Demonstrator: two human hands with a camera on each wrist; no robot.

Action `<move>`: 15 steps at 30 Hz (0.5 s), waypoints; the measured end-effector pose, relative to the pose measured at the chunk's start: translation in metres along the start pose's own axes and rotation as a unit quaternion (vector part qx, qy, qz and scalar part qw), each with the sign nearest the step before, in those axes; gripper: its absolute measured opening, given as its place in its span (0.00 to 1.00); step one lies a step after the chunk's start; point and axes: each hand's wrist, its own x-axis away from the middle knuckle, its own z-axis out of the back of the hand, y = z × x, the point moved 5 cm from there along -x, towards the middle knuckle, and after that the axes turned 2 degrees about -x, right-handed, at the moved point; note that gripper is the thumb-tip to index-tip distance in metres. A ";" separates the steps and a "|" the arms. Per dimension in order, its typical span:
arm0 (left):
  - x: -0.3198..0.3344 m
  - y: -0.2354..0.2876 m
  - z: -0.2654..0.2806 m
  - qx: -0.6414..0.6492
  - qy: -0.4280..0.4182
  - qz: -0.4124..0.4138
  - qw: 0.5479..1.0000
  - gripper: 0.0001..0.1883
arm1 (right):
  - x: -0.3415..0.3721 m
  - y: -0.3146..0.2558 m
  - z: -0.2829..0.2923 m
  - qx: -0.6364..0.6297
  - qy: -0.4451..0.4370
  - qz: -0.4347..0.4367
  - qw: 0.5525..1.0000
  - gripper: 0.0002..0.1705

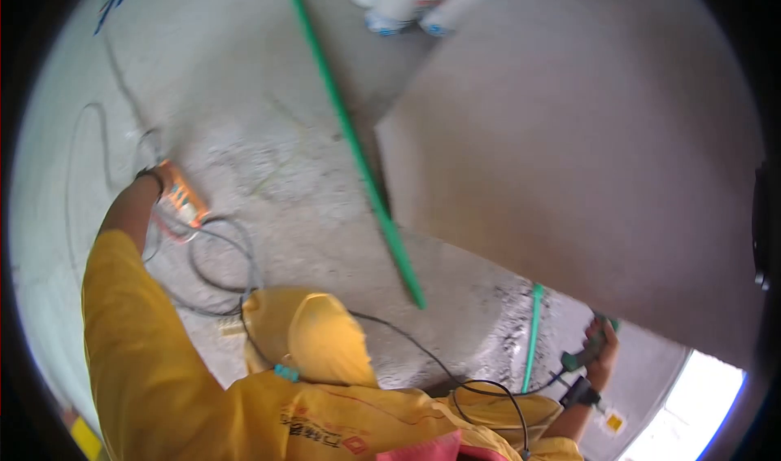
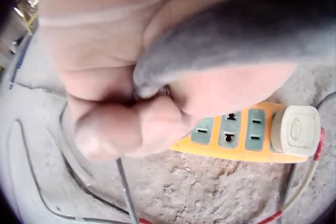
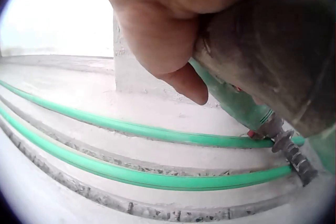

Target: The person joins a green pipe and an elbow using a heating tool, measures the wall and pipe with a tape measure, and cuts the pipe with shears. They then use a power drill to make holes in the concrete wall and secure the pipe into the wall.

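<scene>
My left hand [image 1: 156,183] is at an orange power strip [image 1: 185,196] on the floor. In the left wrist view its curled fingers [image 2: 113,129] grip a thick dark cable [image 2: 226,35]. The power strip [image 2: 236,134] shows behind the hand, with a whitish plug [image 2: 296,130] in its end socket. Far to the right, my right hand [image 1: 603,349] grips the dark handle of a green rotary hammer [image 1: 584,357]. In the right wrist view the rotary hammer [image 3: 244,106] points down, its dark ribbed front end beside two green pipes [image 3: 157,179].
A long green pipe [image 1: 358,148] lies across the rough concrete floor. A large grey slab-like surface [image 1: 569,160] fills the right side. White wrapped bundles [image 1: 411,1] lie at the back. Loose black cable [image 1: 224,253] coils by the knee, and a cord [image 1: 407,339] runs across the lap.
</scene>
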 end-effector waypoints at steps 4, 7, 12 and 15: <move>0.078 0.063 0.166 0.210 0.148 0.158 0.953 0.21 | 0.030 -0.002 -0.002 0.100 -0.040 0.169 0.980 0.17; 0.188 0.091 0.217 0.227 0.330 0.193 0.896 0.25 | -0.009 0.038 0.045 -0.004 -0.015 0.064 0.998 0.11; 0.336 0.303 0.335 0.134 0.158 -0.227 0.952 0.25 | -0.007 0.040 0.062 -0.108 -0.029 0.091 0.990 0.25; 0.422 0.401 0.424 0.141 0.106 -0.287 0.941 0.24 | -0.022 0.056 0.042 -0.187 -0.046 0.100 0.976 0.31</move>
